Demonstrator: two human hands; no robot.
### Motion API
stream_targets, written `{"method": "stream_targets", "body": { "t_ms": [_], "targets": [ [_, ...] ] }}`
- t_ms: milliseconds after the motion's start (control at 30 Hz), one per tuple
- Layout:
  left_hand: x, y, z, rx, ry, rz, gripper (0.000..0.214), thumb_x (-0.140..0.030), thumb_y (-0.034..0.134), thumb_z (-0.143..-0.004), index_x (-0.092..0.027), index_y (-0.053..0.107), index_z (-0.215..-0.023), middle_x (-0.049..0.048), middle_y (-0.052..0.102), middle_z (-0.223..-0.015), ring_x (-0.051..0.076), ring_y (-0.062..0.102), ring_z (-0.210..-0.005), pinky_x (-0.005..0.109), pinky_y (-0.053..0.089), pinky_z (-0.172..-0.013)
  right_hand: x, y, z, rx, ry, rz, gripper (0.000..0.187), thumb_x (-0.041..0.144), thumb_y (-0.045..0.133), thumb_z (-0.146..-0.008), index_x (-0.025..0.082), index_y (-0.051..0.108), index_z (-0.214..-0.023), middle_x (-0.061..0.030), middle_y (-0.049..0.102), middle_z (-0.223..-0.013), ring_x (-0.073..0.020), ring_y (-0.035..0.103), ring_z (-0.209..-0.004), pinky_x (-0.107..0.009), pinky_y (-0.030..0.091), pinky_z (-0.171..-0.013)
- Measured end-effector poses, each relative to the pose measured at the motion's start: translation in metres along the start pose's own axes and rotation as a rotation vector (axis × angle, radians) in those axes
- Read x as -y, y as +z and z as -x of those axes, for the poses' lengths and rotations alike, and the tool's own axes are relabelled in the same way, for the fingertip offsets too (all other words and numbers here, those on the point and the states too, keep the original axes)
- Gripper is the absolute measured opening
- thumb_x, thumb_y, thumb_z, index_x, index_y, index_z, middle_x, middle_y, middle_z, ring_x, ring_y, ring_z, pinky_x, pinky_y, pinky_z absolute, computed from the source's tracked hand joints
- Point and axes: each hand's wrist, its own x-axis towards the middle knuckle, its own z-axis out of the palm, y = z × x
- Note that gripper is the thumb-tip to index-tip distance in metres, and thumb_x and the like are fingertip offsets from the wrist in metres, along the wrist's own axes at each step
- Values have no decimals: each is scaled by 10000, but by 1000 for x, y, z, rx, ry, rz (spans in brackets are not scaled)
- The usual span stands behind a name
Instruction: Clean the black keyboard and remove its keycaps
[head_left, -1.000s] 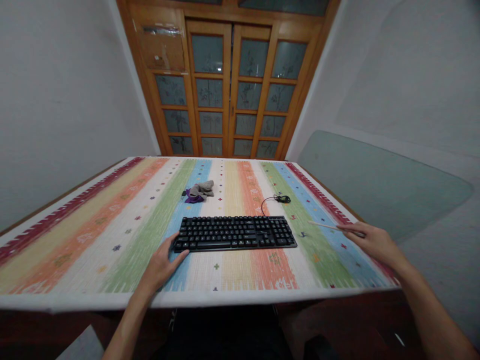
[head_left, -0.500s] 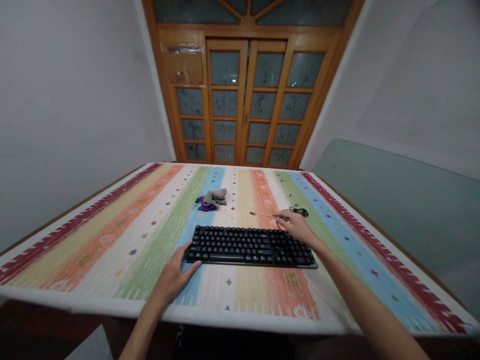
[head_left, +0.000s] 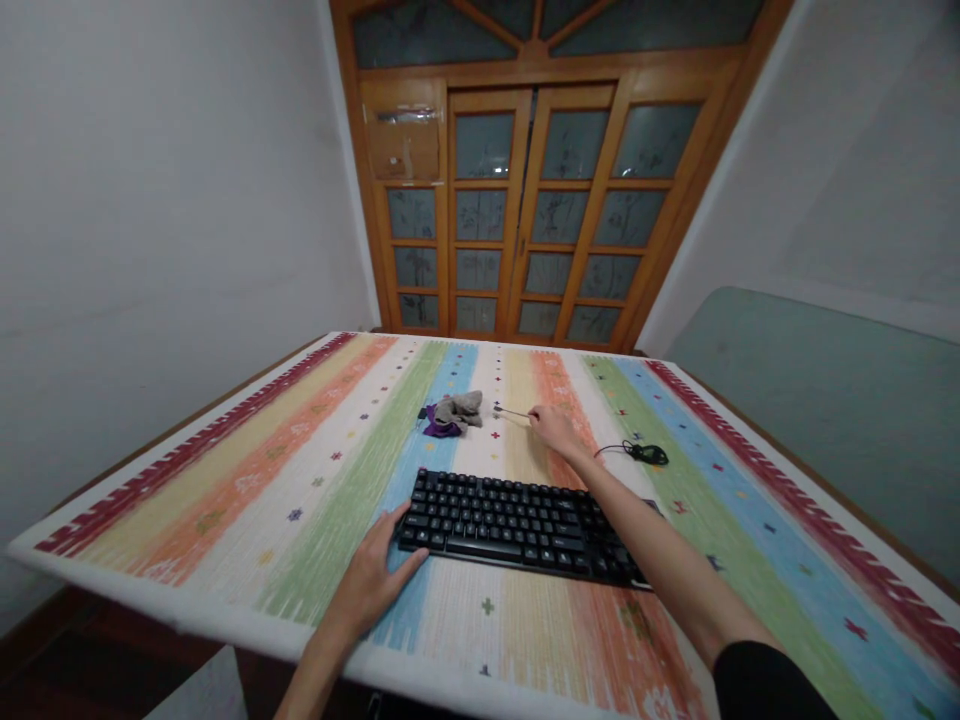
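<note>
A black keyboard lies on a table covered with a striped, many-coloured cloth. My left hand rests flat by the keyboard's left end, fingers apart, thumb touching its corner. My right hand reaches over and beyond the keyboard, pinching a thin pale stick. The stick's tip points left toward a small grey and purple cloth bundle. My right forearm crosses above the keyboard's right part.
The keyboard's black cable with its plug lies right of my right hand. Wooden glass-paned doors stand behind the table. White walls close in on both sides, and a pale green panel leans at the right.
My right hand carried the thin stick from the table's right edge leftward and farther away, over the keyboard toward the cloth bundle. My left hand stayed at the keyboard's left end.
</note>
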Motion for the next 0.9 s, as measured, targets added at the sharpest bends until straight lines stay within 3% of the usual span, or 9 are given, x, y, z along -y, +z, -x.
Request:
{"method": "stream_targets", "body": {
  "t_ms": [233, 467, 600, 700, 900],
  "targets": [
    [-4, -8, -17, -66, -95, 134, 501, -442, 659, -788, -194, 589, -1218, 111, 660, -1209, 282, 611, -1142, 459, 448, -1032, 8, 14, 1, 45, -60, 129, 313, 154, 421, -923, 106, 717, -1015, -199, 664, -1098, -280, 575, -1033, -329, 405, -827],
    [-7, -18, -88, -125, 21, -18, 393, -425, 608, -808, -191, 641, -1121, 94, 682, -1152, 268, 621, -1093, 419, 456, -1000, 17, 5, 8, 41, -103, 156, 316, 185, 419, -932, 89, 699, -1043, -200, 632, -1100, -298, 531, -1065, -351, 388, -834],
    [-6, -6, -140, -103, 63, -163, 320, -364, 608, -799, -187, 676, -1057, 93, 701, -1098, 276, 614, -1080, 403, 437, -1003, 21, -3, 16, 29, -147, 141, 308, 220, 437, -930, 122, 689, -1078, -178, 615, -1133, -297, 506, -1086, -357, 380, -850],
    [-5, 10, -171, -10, 25, -286, 272, -301, 633, -764, -178, 704, -995, 105, 714, -1052, 301, 607, -1076, 406, 434, -986, 24, -10, 27, -1, -203, 98, 295, 214, 478, -906, 128, 690, -1092, -164, 621, -1126, -292, 500, -1084, -364, 370, -892],
    [-8, 34, -201, 72, 54, -428, 319, -260, 634, -766, -135, 685, -1055, 135, 698, -1044, 312, 578, -1087, 394, 431, -965, 25, -16, 57, -94, -304, -49, 266, 206, 528, -884, 149, 711, -1068, -132, 641, -1102, -273, 514, -1075, -360, 384, -932]
  ]
}}
